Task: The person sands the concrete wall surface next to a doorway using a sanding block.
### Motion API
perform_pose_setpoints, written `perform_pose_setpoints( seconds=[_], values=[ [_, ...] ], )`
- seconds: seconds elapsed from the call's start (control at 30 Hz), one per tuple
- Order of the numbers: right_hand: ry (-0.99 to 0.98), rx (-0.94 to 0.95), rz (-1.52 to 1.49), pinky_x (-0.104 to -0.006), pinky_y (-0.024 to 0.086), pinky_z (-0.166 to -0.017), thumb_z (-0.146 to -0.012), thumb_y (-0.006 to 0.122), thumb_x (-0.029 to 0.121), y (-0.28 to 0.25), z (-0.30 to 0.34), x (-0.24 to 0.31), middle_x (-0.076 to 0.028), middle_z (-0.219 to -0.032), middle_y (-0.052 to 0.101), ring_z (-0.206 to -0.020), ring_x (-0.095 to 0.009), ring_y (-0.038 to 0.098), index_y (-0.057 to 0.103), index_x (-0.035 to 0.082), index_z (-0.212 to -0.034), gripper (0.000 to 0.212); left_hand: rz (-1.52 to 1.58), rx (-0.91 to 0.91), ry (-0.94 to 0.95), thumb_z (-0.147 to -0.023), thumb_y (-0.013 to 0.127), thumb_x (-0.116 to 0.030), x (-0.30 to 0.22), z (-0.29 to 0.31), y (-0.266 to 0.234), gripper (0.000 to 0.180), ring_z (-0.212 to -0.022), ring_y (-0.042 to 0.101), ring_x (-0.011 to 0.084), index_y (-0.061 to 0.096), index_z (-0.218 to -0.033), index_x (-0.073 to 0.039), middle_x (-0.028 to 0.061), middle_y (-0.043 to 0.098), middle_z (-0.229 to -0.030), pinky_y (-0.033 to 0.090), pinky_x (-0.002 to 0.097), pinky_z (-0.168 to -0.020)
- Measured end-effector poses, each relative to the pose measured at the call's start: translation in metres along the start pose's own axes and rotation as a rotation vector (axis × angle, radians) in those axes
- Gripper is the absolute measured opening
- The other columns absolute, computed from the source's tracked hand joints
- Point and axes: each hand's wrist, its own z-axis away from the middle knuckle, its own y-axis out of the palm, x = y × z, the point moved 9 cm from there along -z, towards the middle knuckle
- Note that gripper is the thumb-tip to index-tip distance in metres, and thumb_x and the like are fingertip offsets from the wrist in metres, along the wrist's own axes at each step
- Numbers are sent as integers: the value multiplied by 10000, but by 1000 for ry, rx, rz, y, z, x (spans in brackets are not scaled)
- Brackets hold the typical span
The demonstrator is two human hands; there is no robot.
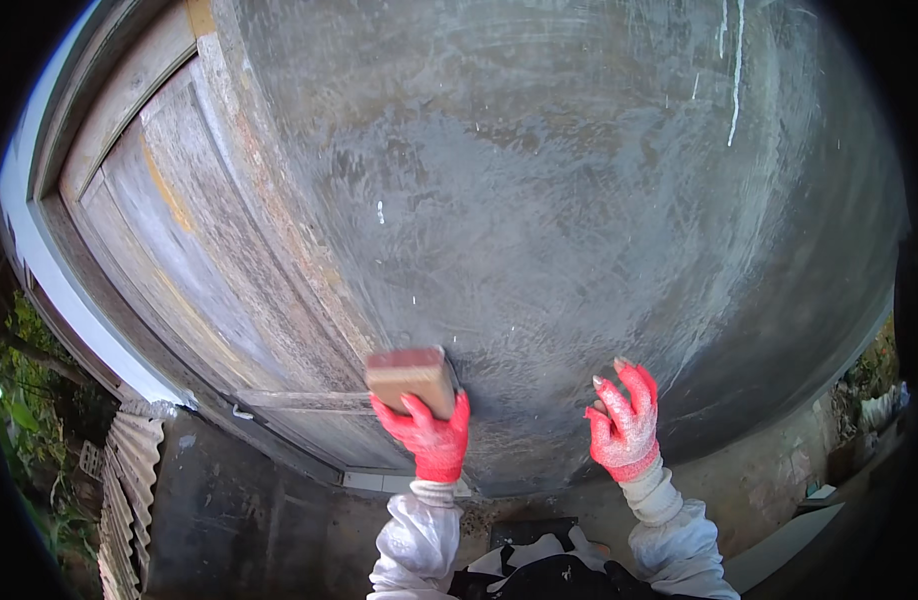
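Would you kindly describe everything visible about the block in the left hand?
The block is a small rectangular brown piece, wooden-looking, with a reddish top edge. The left hand, in a red glove, grips it from below, fingers across its face. It is pressed flat against the grey plastered wall, just right of the weathered wooden door frame.

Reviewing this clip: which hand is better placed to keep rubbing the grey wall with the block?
Left. The left hand already grips the brown block pressed against the grey wall, beside the wooden door frame. The right hand holds nothing, fingers spread on the wall, likely only bracing.
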Motion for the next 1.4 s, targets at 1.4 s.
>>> perform_pose_setpoints(
  seconds=[1.4],
  values=[
    [57, -212, 218, -664, 446, -986, -1004, 529, 232, 178, -16, 129, -371, -1452, 301, -1241, -568, 463, 169, -30, -1526, 686, 329, 410, 116, -948, 617, -63, -34, -91, -38, 477, -1187, 559, 462, 522, -1415, -40, 294, 429, -1409, 505, 494, -967]
  ],
)
